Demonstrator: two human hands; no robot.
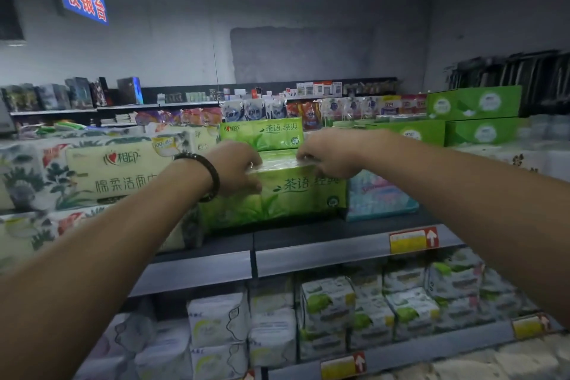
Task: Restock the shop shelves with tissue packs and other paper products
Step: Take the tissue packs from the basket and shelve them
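Grey metal shelf unit (324, 253): two tiers in view, both largely stocked. Judged well along, with little open room beyond a dark strip of board in front of the top-tier packs.
White-and-green soft film packs (327, 296): stacked side by side across the lower tier. Looks finished.
Cream plastic-wrapped towel pack with brown lettering (114, 173): on the top tier at left, just beside the pack in hand. Seems settled.
Bright green cardboard tissue boxes (472, 102): piled at far right, well apart from both hands.
Green film-wrapped tissue pack with leaf print (296, 197): middle of the top tier, between the cream pack and a pale blue one, base down at the board and set back from the front lip. Probably the placing step, close to done. Left to do: squaring it up and letting go. Any further stock waiting out of view, so cannot tell how much remains.
Matching green pack (265, 133): directly behind and higher, in the rear row.
Pale blue soft pack (379, 197): at the right end of the held pack, touching or just beside, cannot tell which.
Left hand (237, 168): curled over the top left corner, gripping the clear film.
Right hand (327, 156): curled downward, pinching the film along the top right edge.
Dark beaded bracelet (203, 173): round the left wrist.
Yellow-and-red price label (413, 239): on the top tier's front rail, to the right.
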